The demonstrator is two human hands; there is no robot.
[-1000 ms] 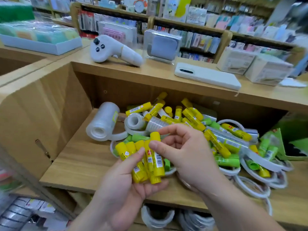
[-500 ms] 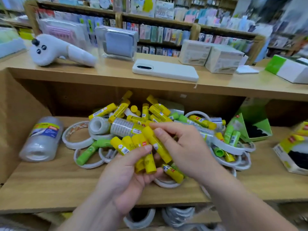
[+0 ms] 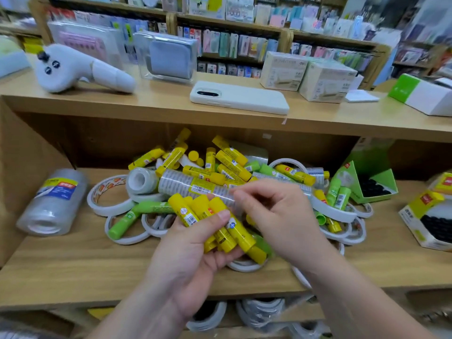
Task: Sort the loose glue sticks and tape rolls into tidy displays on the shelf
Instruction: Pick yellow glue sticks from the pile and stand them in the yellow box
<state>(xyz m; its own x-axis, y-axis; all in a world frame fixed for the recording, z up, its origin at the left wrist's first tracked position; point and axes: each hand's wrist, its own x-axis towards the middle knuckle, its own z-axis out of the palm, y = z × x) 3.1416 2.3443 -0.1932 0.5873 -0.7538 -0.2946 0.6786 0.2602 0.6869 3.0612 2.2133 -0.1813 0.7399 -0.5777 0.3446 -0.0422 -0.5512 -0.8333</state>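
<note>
My left hand (image 3: 195, 255) is closed around a bundle of yellow glue sticks (image 3: 203, 211), caps pointing up and left. My right hand (image 3: 276, 216) hovers just right of the bundle, fingers curled and pinched together with nothing clearly in them. Behind both hands a heap of yellow and green glue sticks (image 3: 220, 165) lies mixed with white tape rolls (image 3: 110, 196) and a long clear pack of tape (image 3: 195, 184) on the wooden shelf (image 3: 73, 260). A wrapped stack of clear tape rolls (image 3: 51, 204) lies at the shelf's left end.
A green display box (image 3: 369, 177) and a yellow display box (image 3: 425, 216) stand at the shelf's right. On the counter above lie a white phone (image 3: 239, 97), a white controller (image 3: 80, 69) and cardboard boxes (image 3: 308, 74). More tape rolls (image 3: 259, 311) fill the lower shelf.
The view has swung to the right along the shelf. My right hand has let go of the yellow stick it was setting into the bundle and pulled back to the right.
</note>
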